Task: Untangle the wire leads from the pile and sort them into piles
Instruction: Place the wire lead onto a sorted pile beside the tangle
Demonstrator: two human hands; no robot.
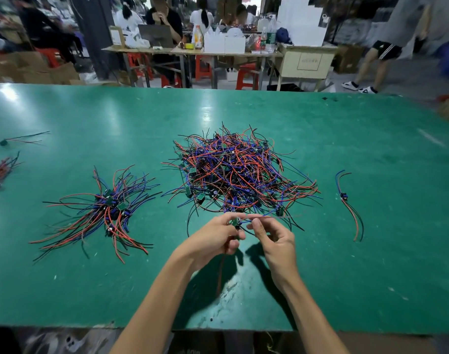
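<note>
While both hands work just off the 6 o'clock edge of the tangle (240, 172), one lead (235, 222) is held between them and has not fully left the heap. The left hand (219, 237) has its grip curled round the lead's small green board and hanging wires; the right hand (274, 238) pinches a blue strand with thumb and forefinger, other fingers loosely bent. That strand appears to run back toward the tangle, so a sharp pull would likely drag neighbours across the counter (371, 277) or snag a solder joint. Wires trailing below the left hand could catch, too. The sorted pile (108, 208) lies at 9 o'clock and a single lead (346, 200) at 3 o'clock; a careless toss could muddle either.
</note>
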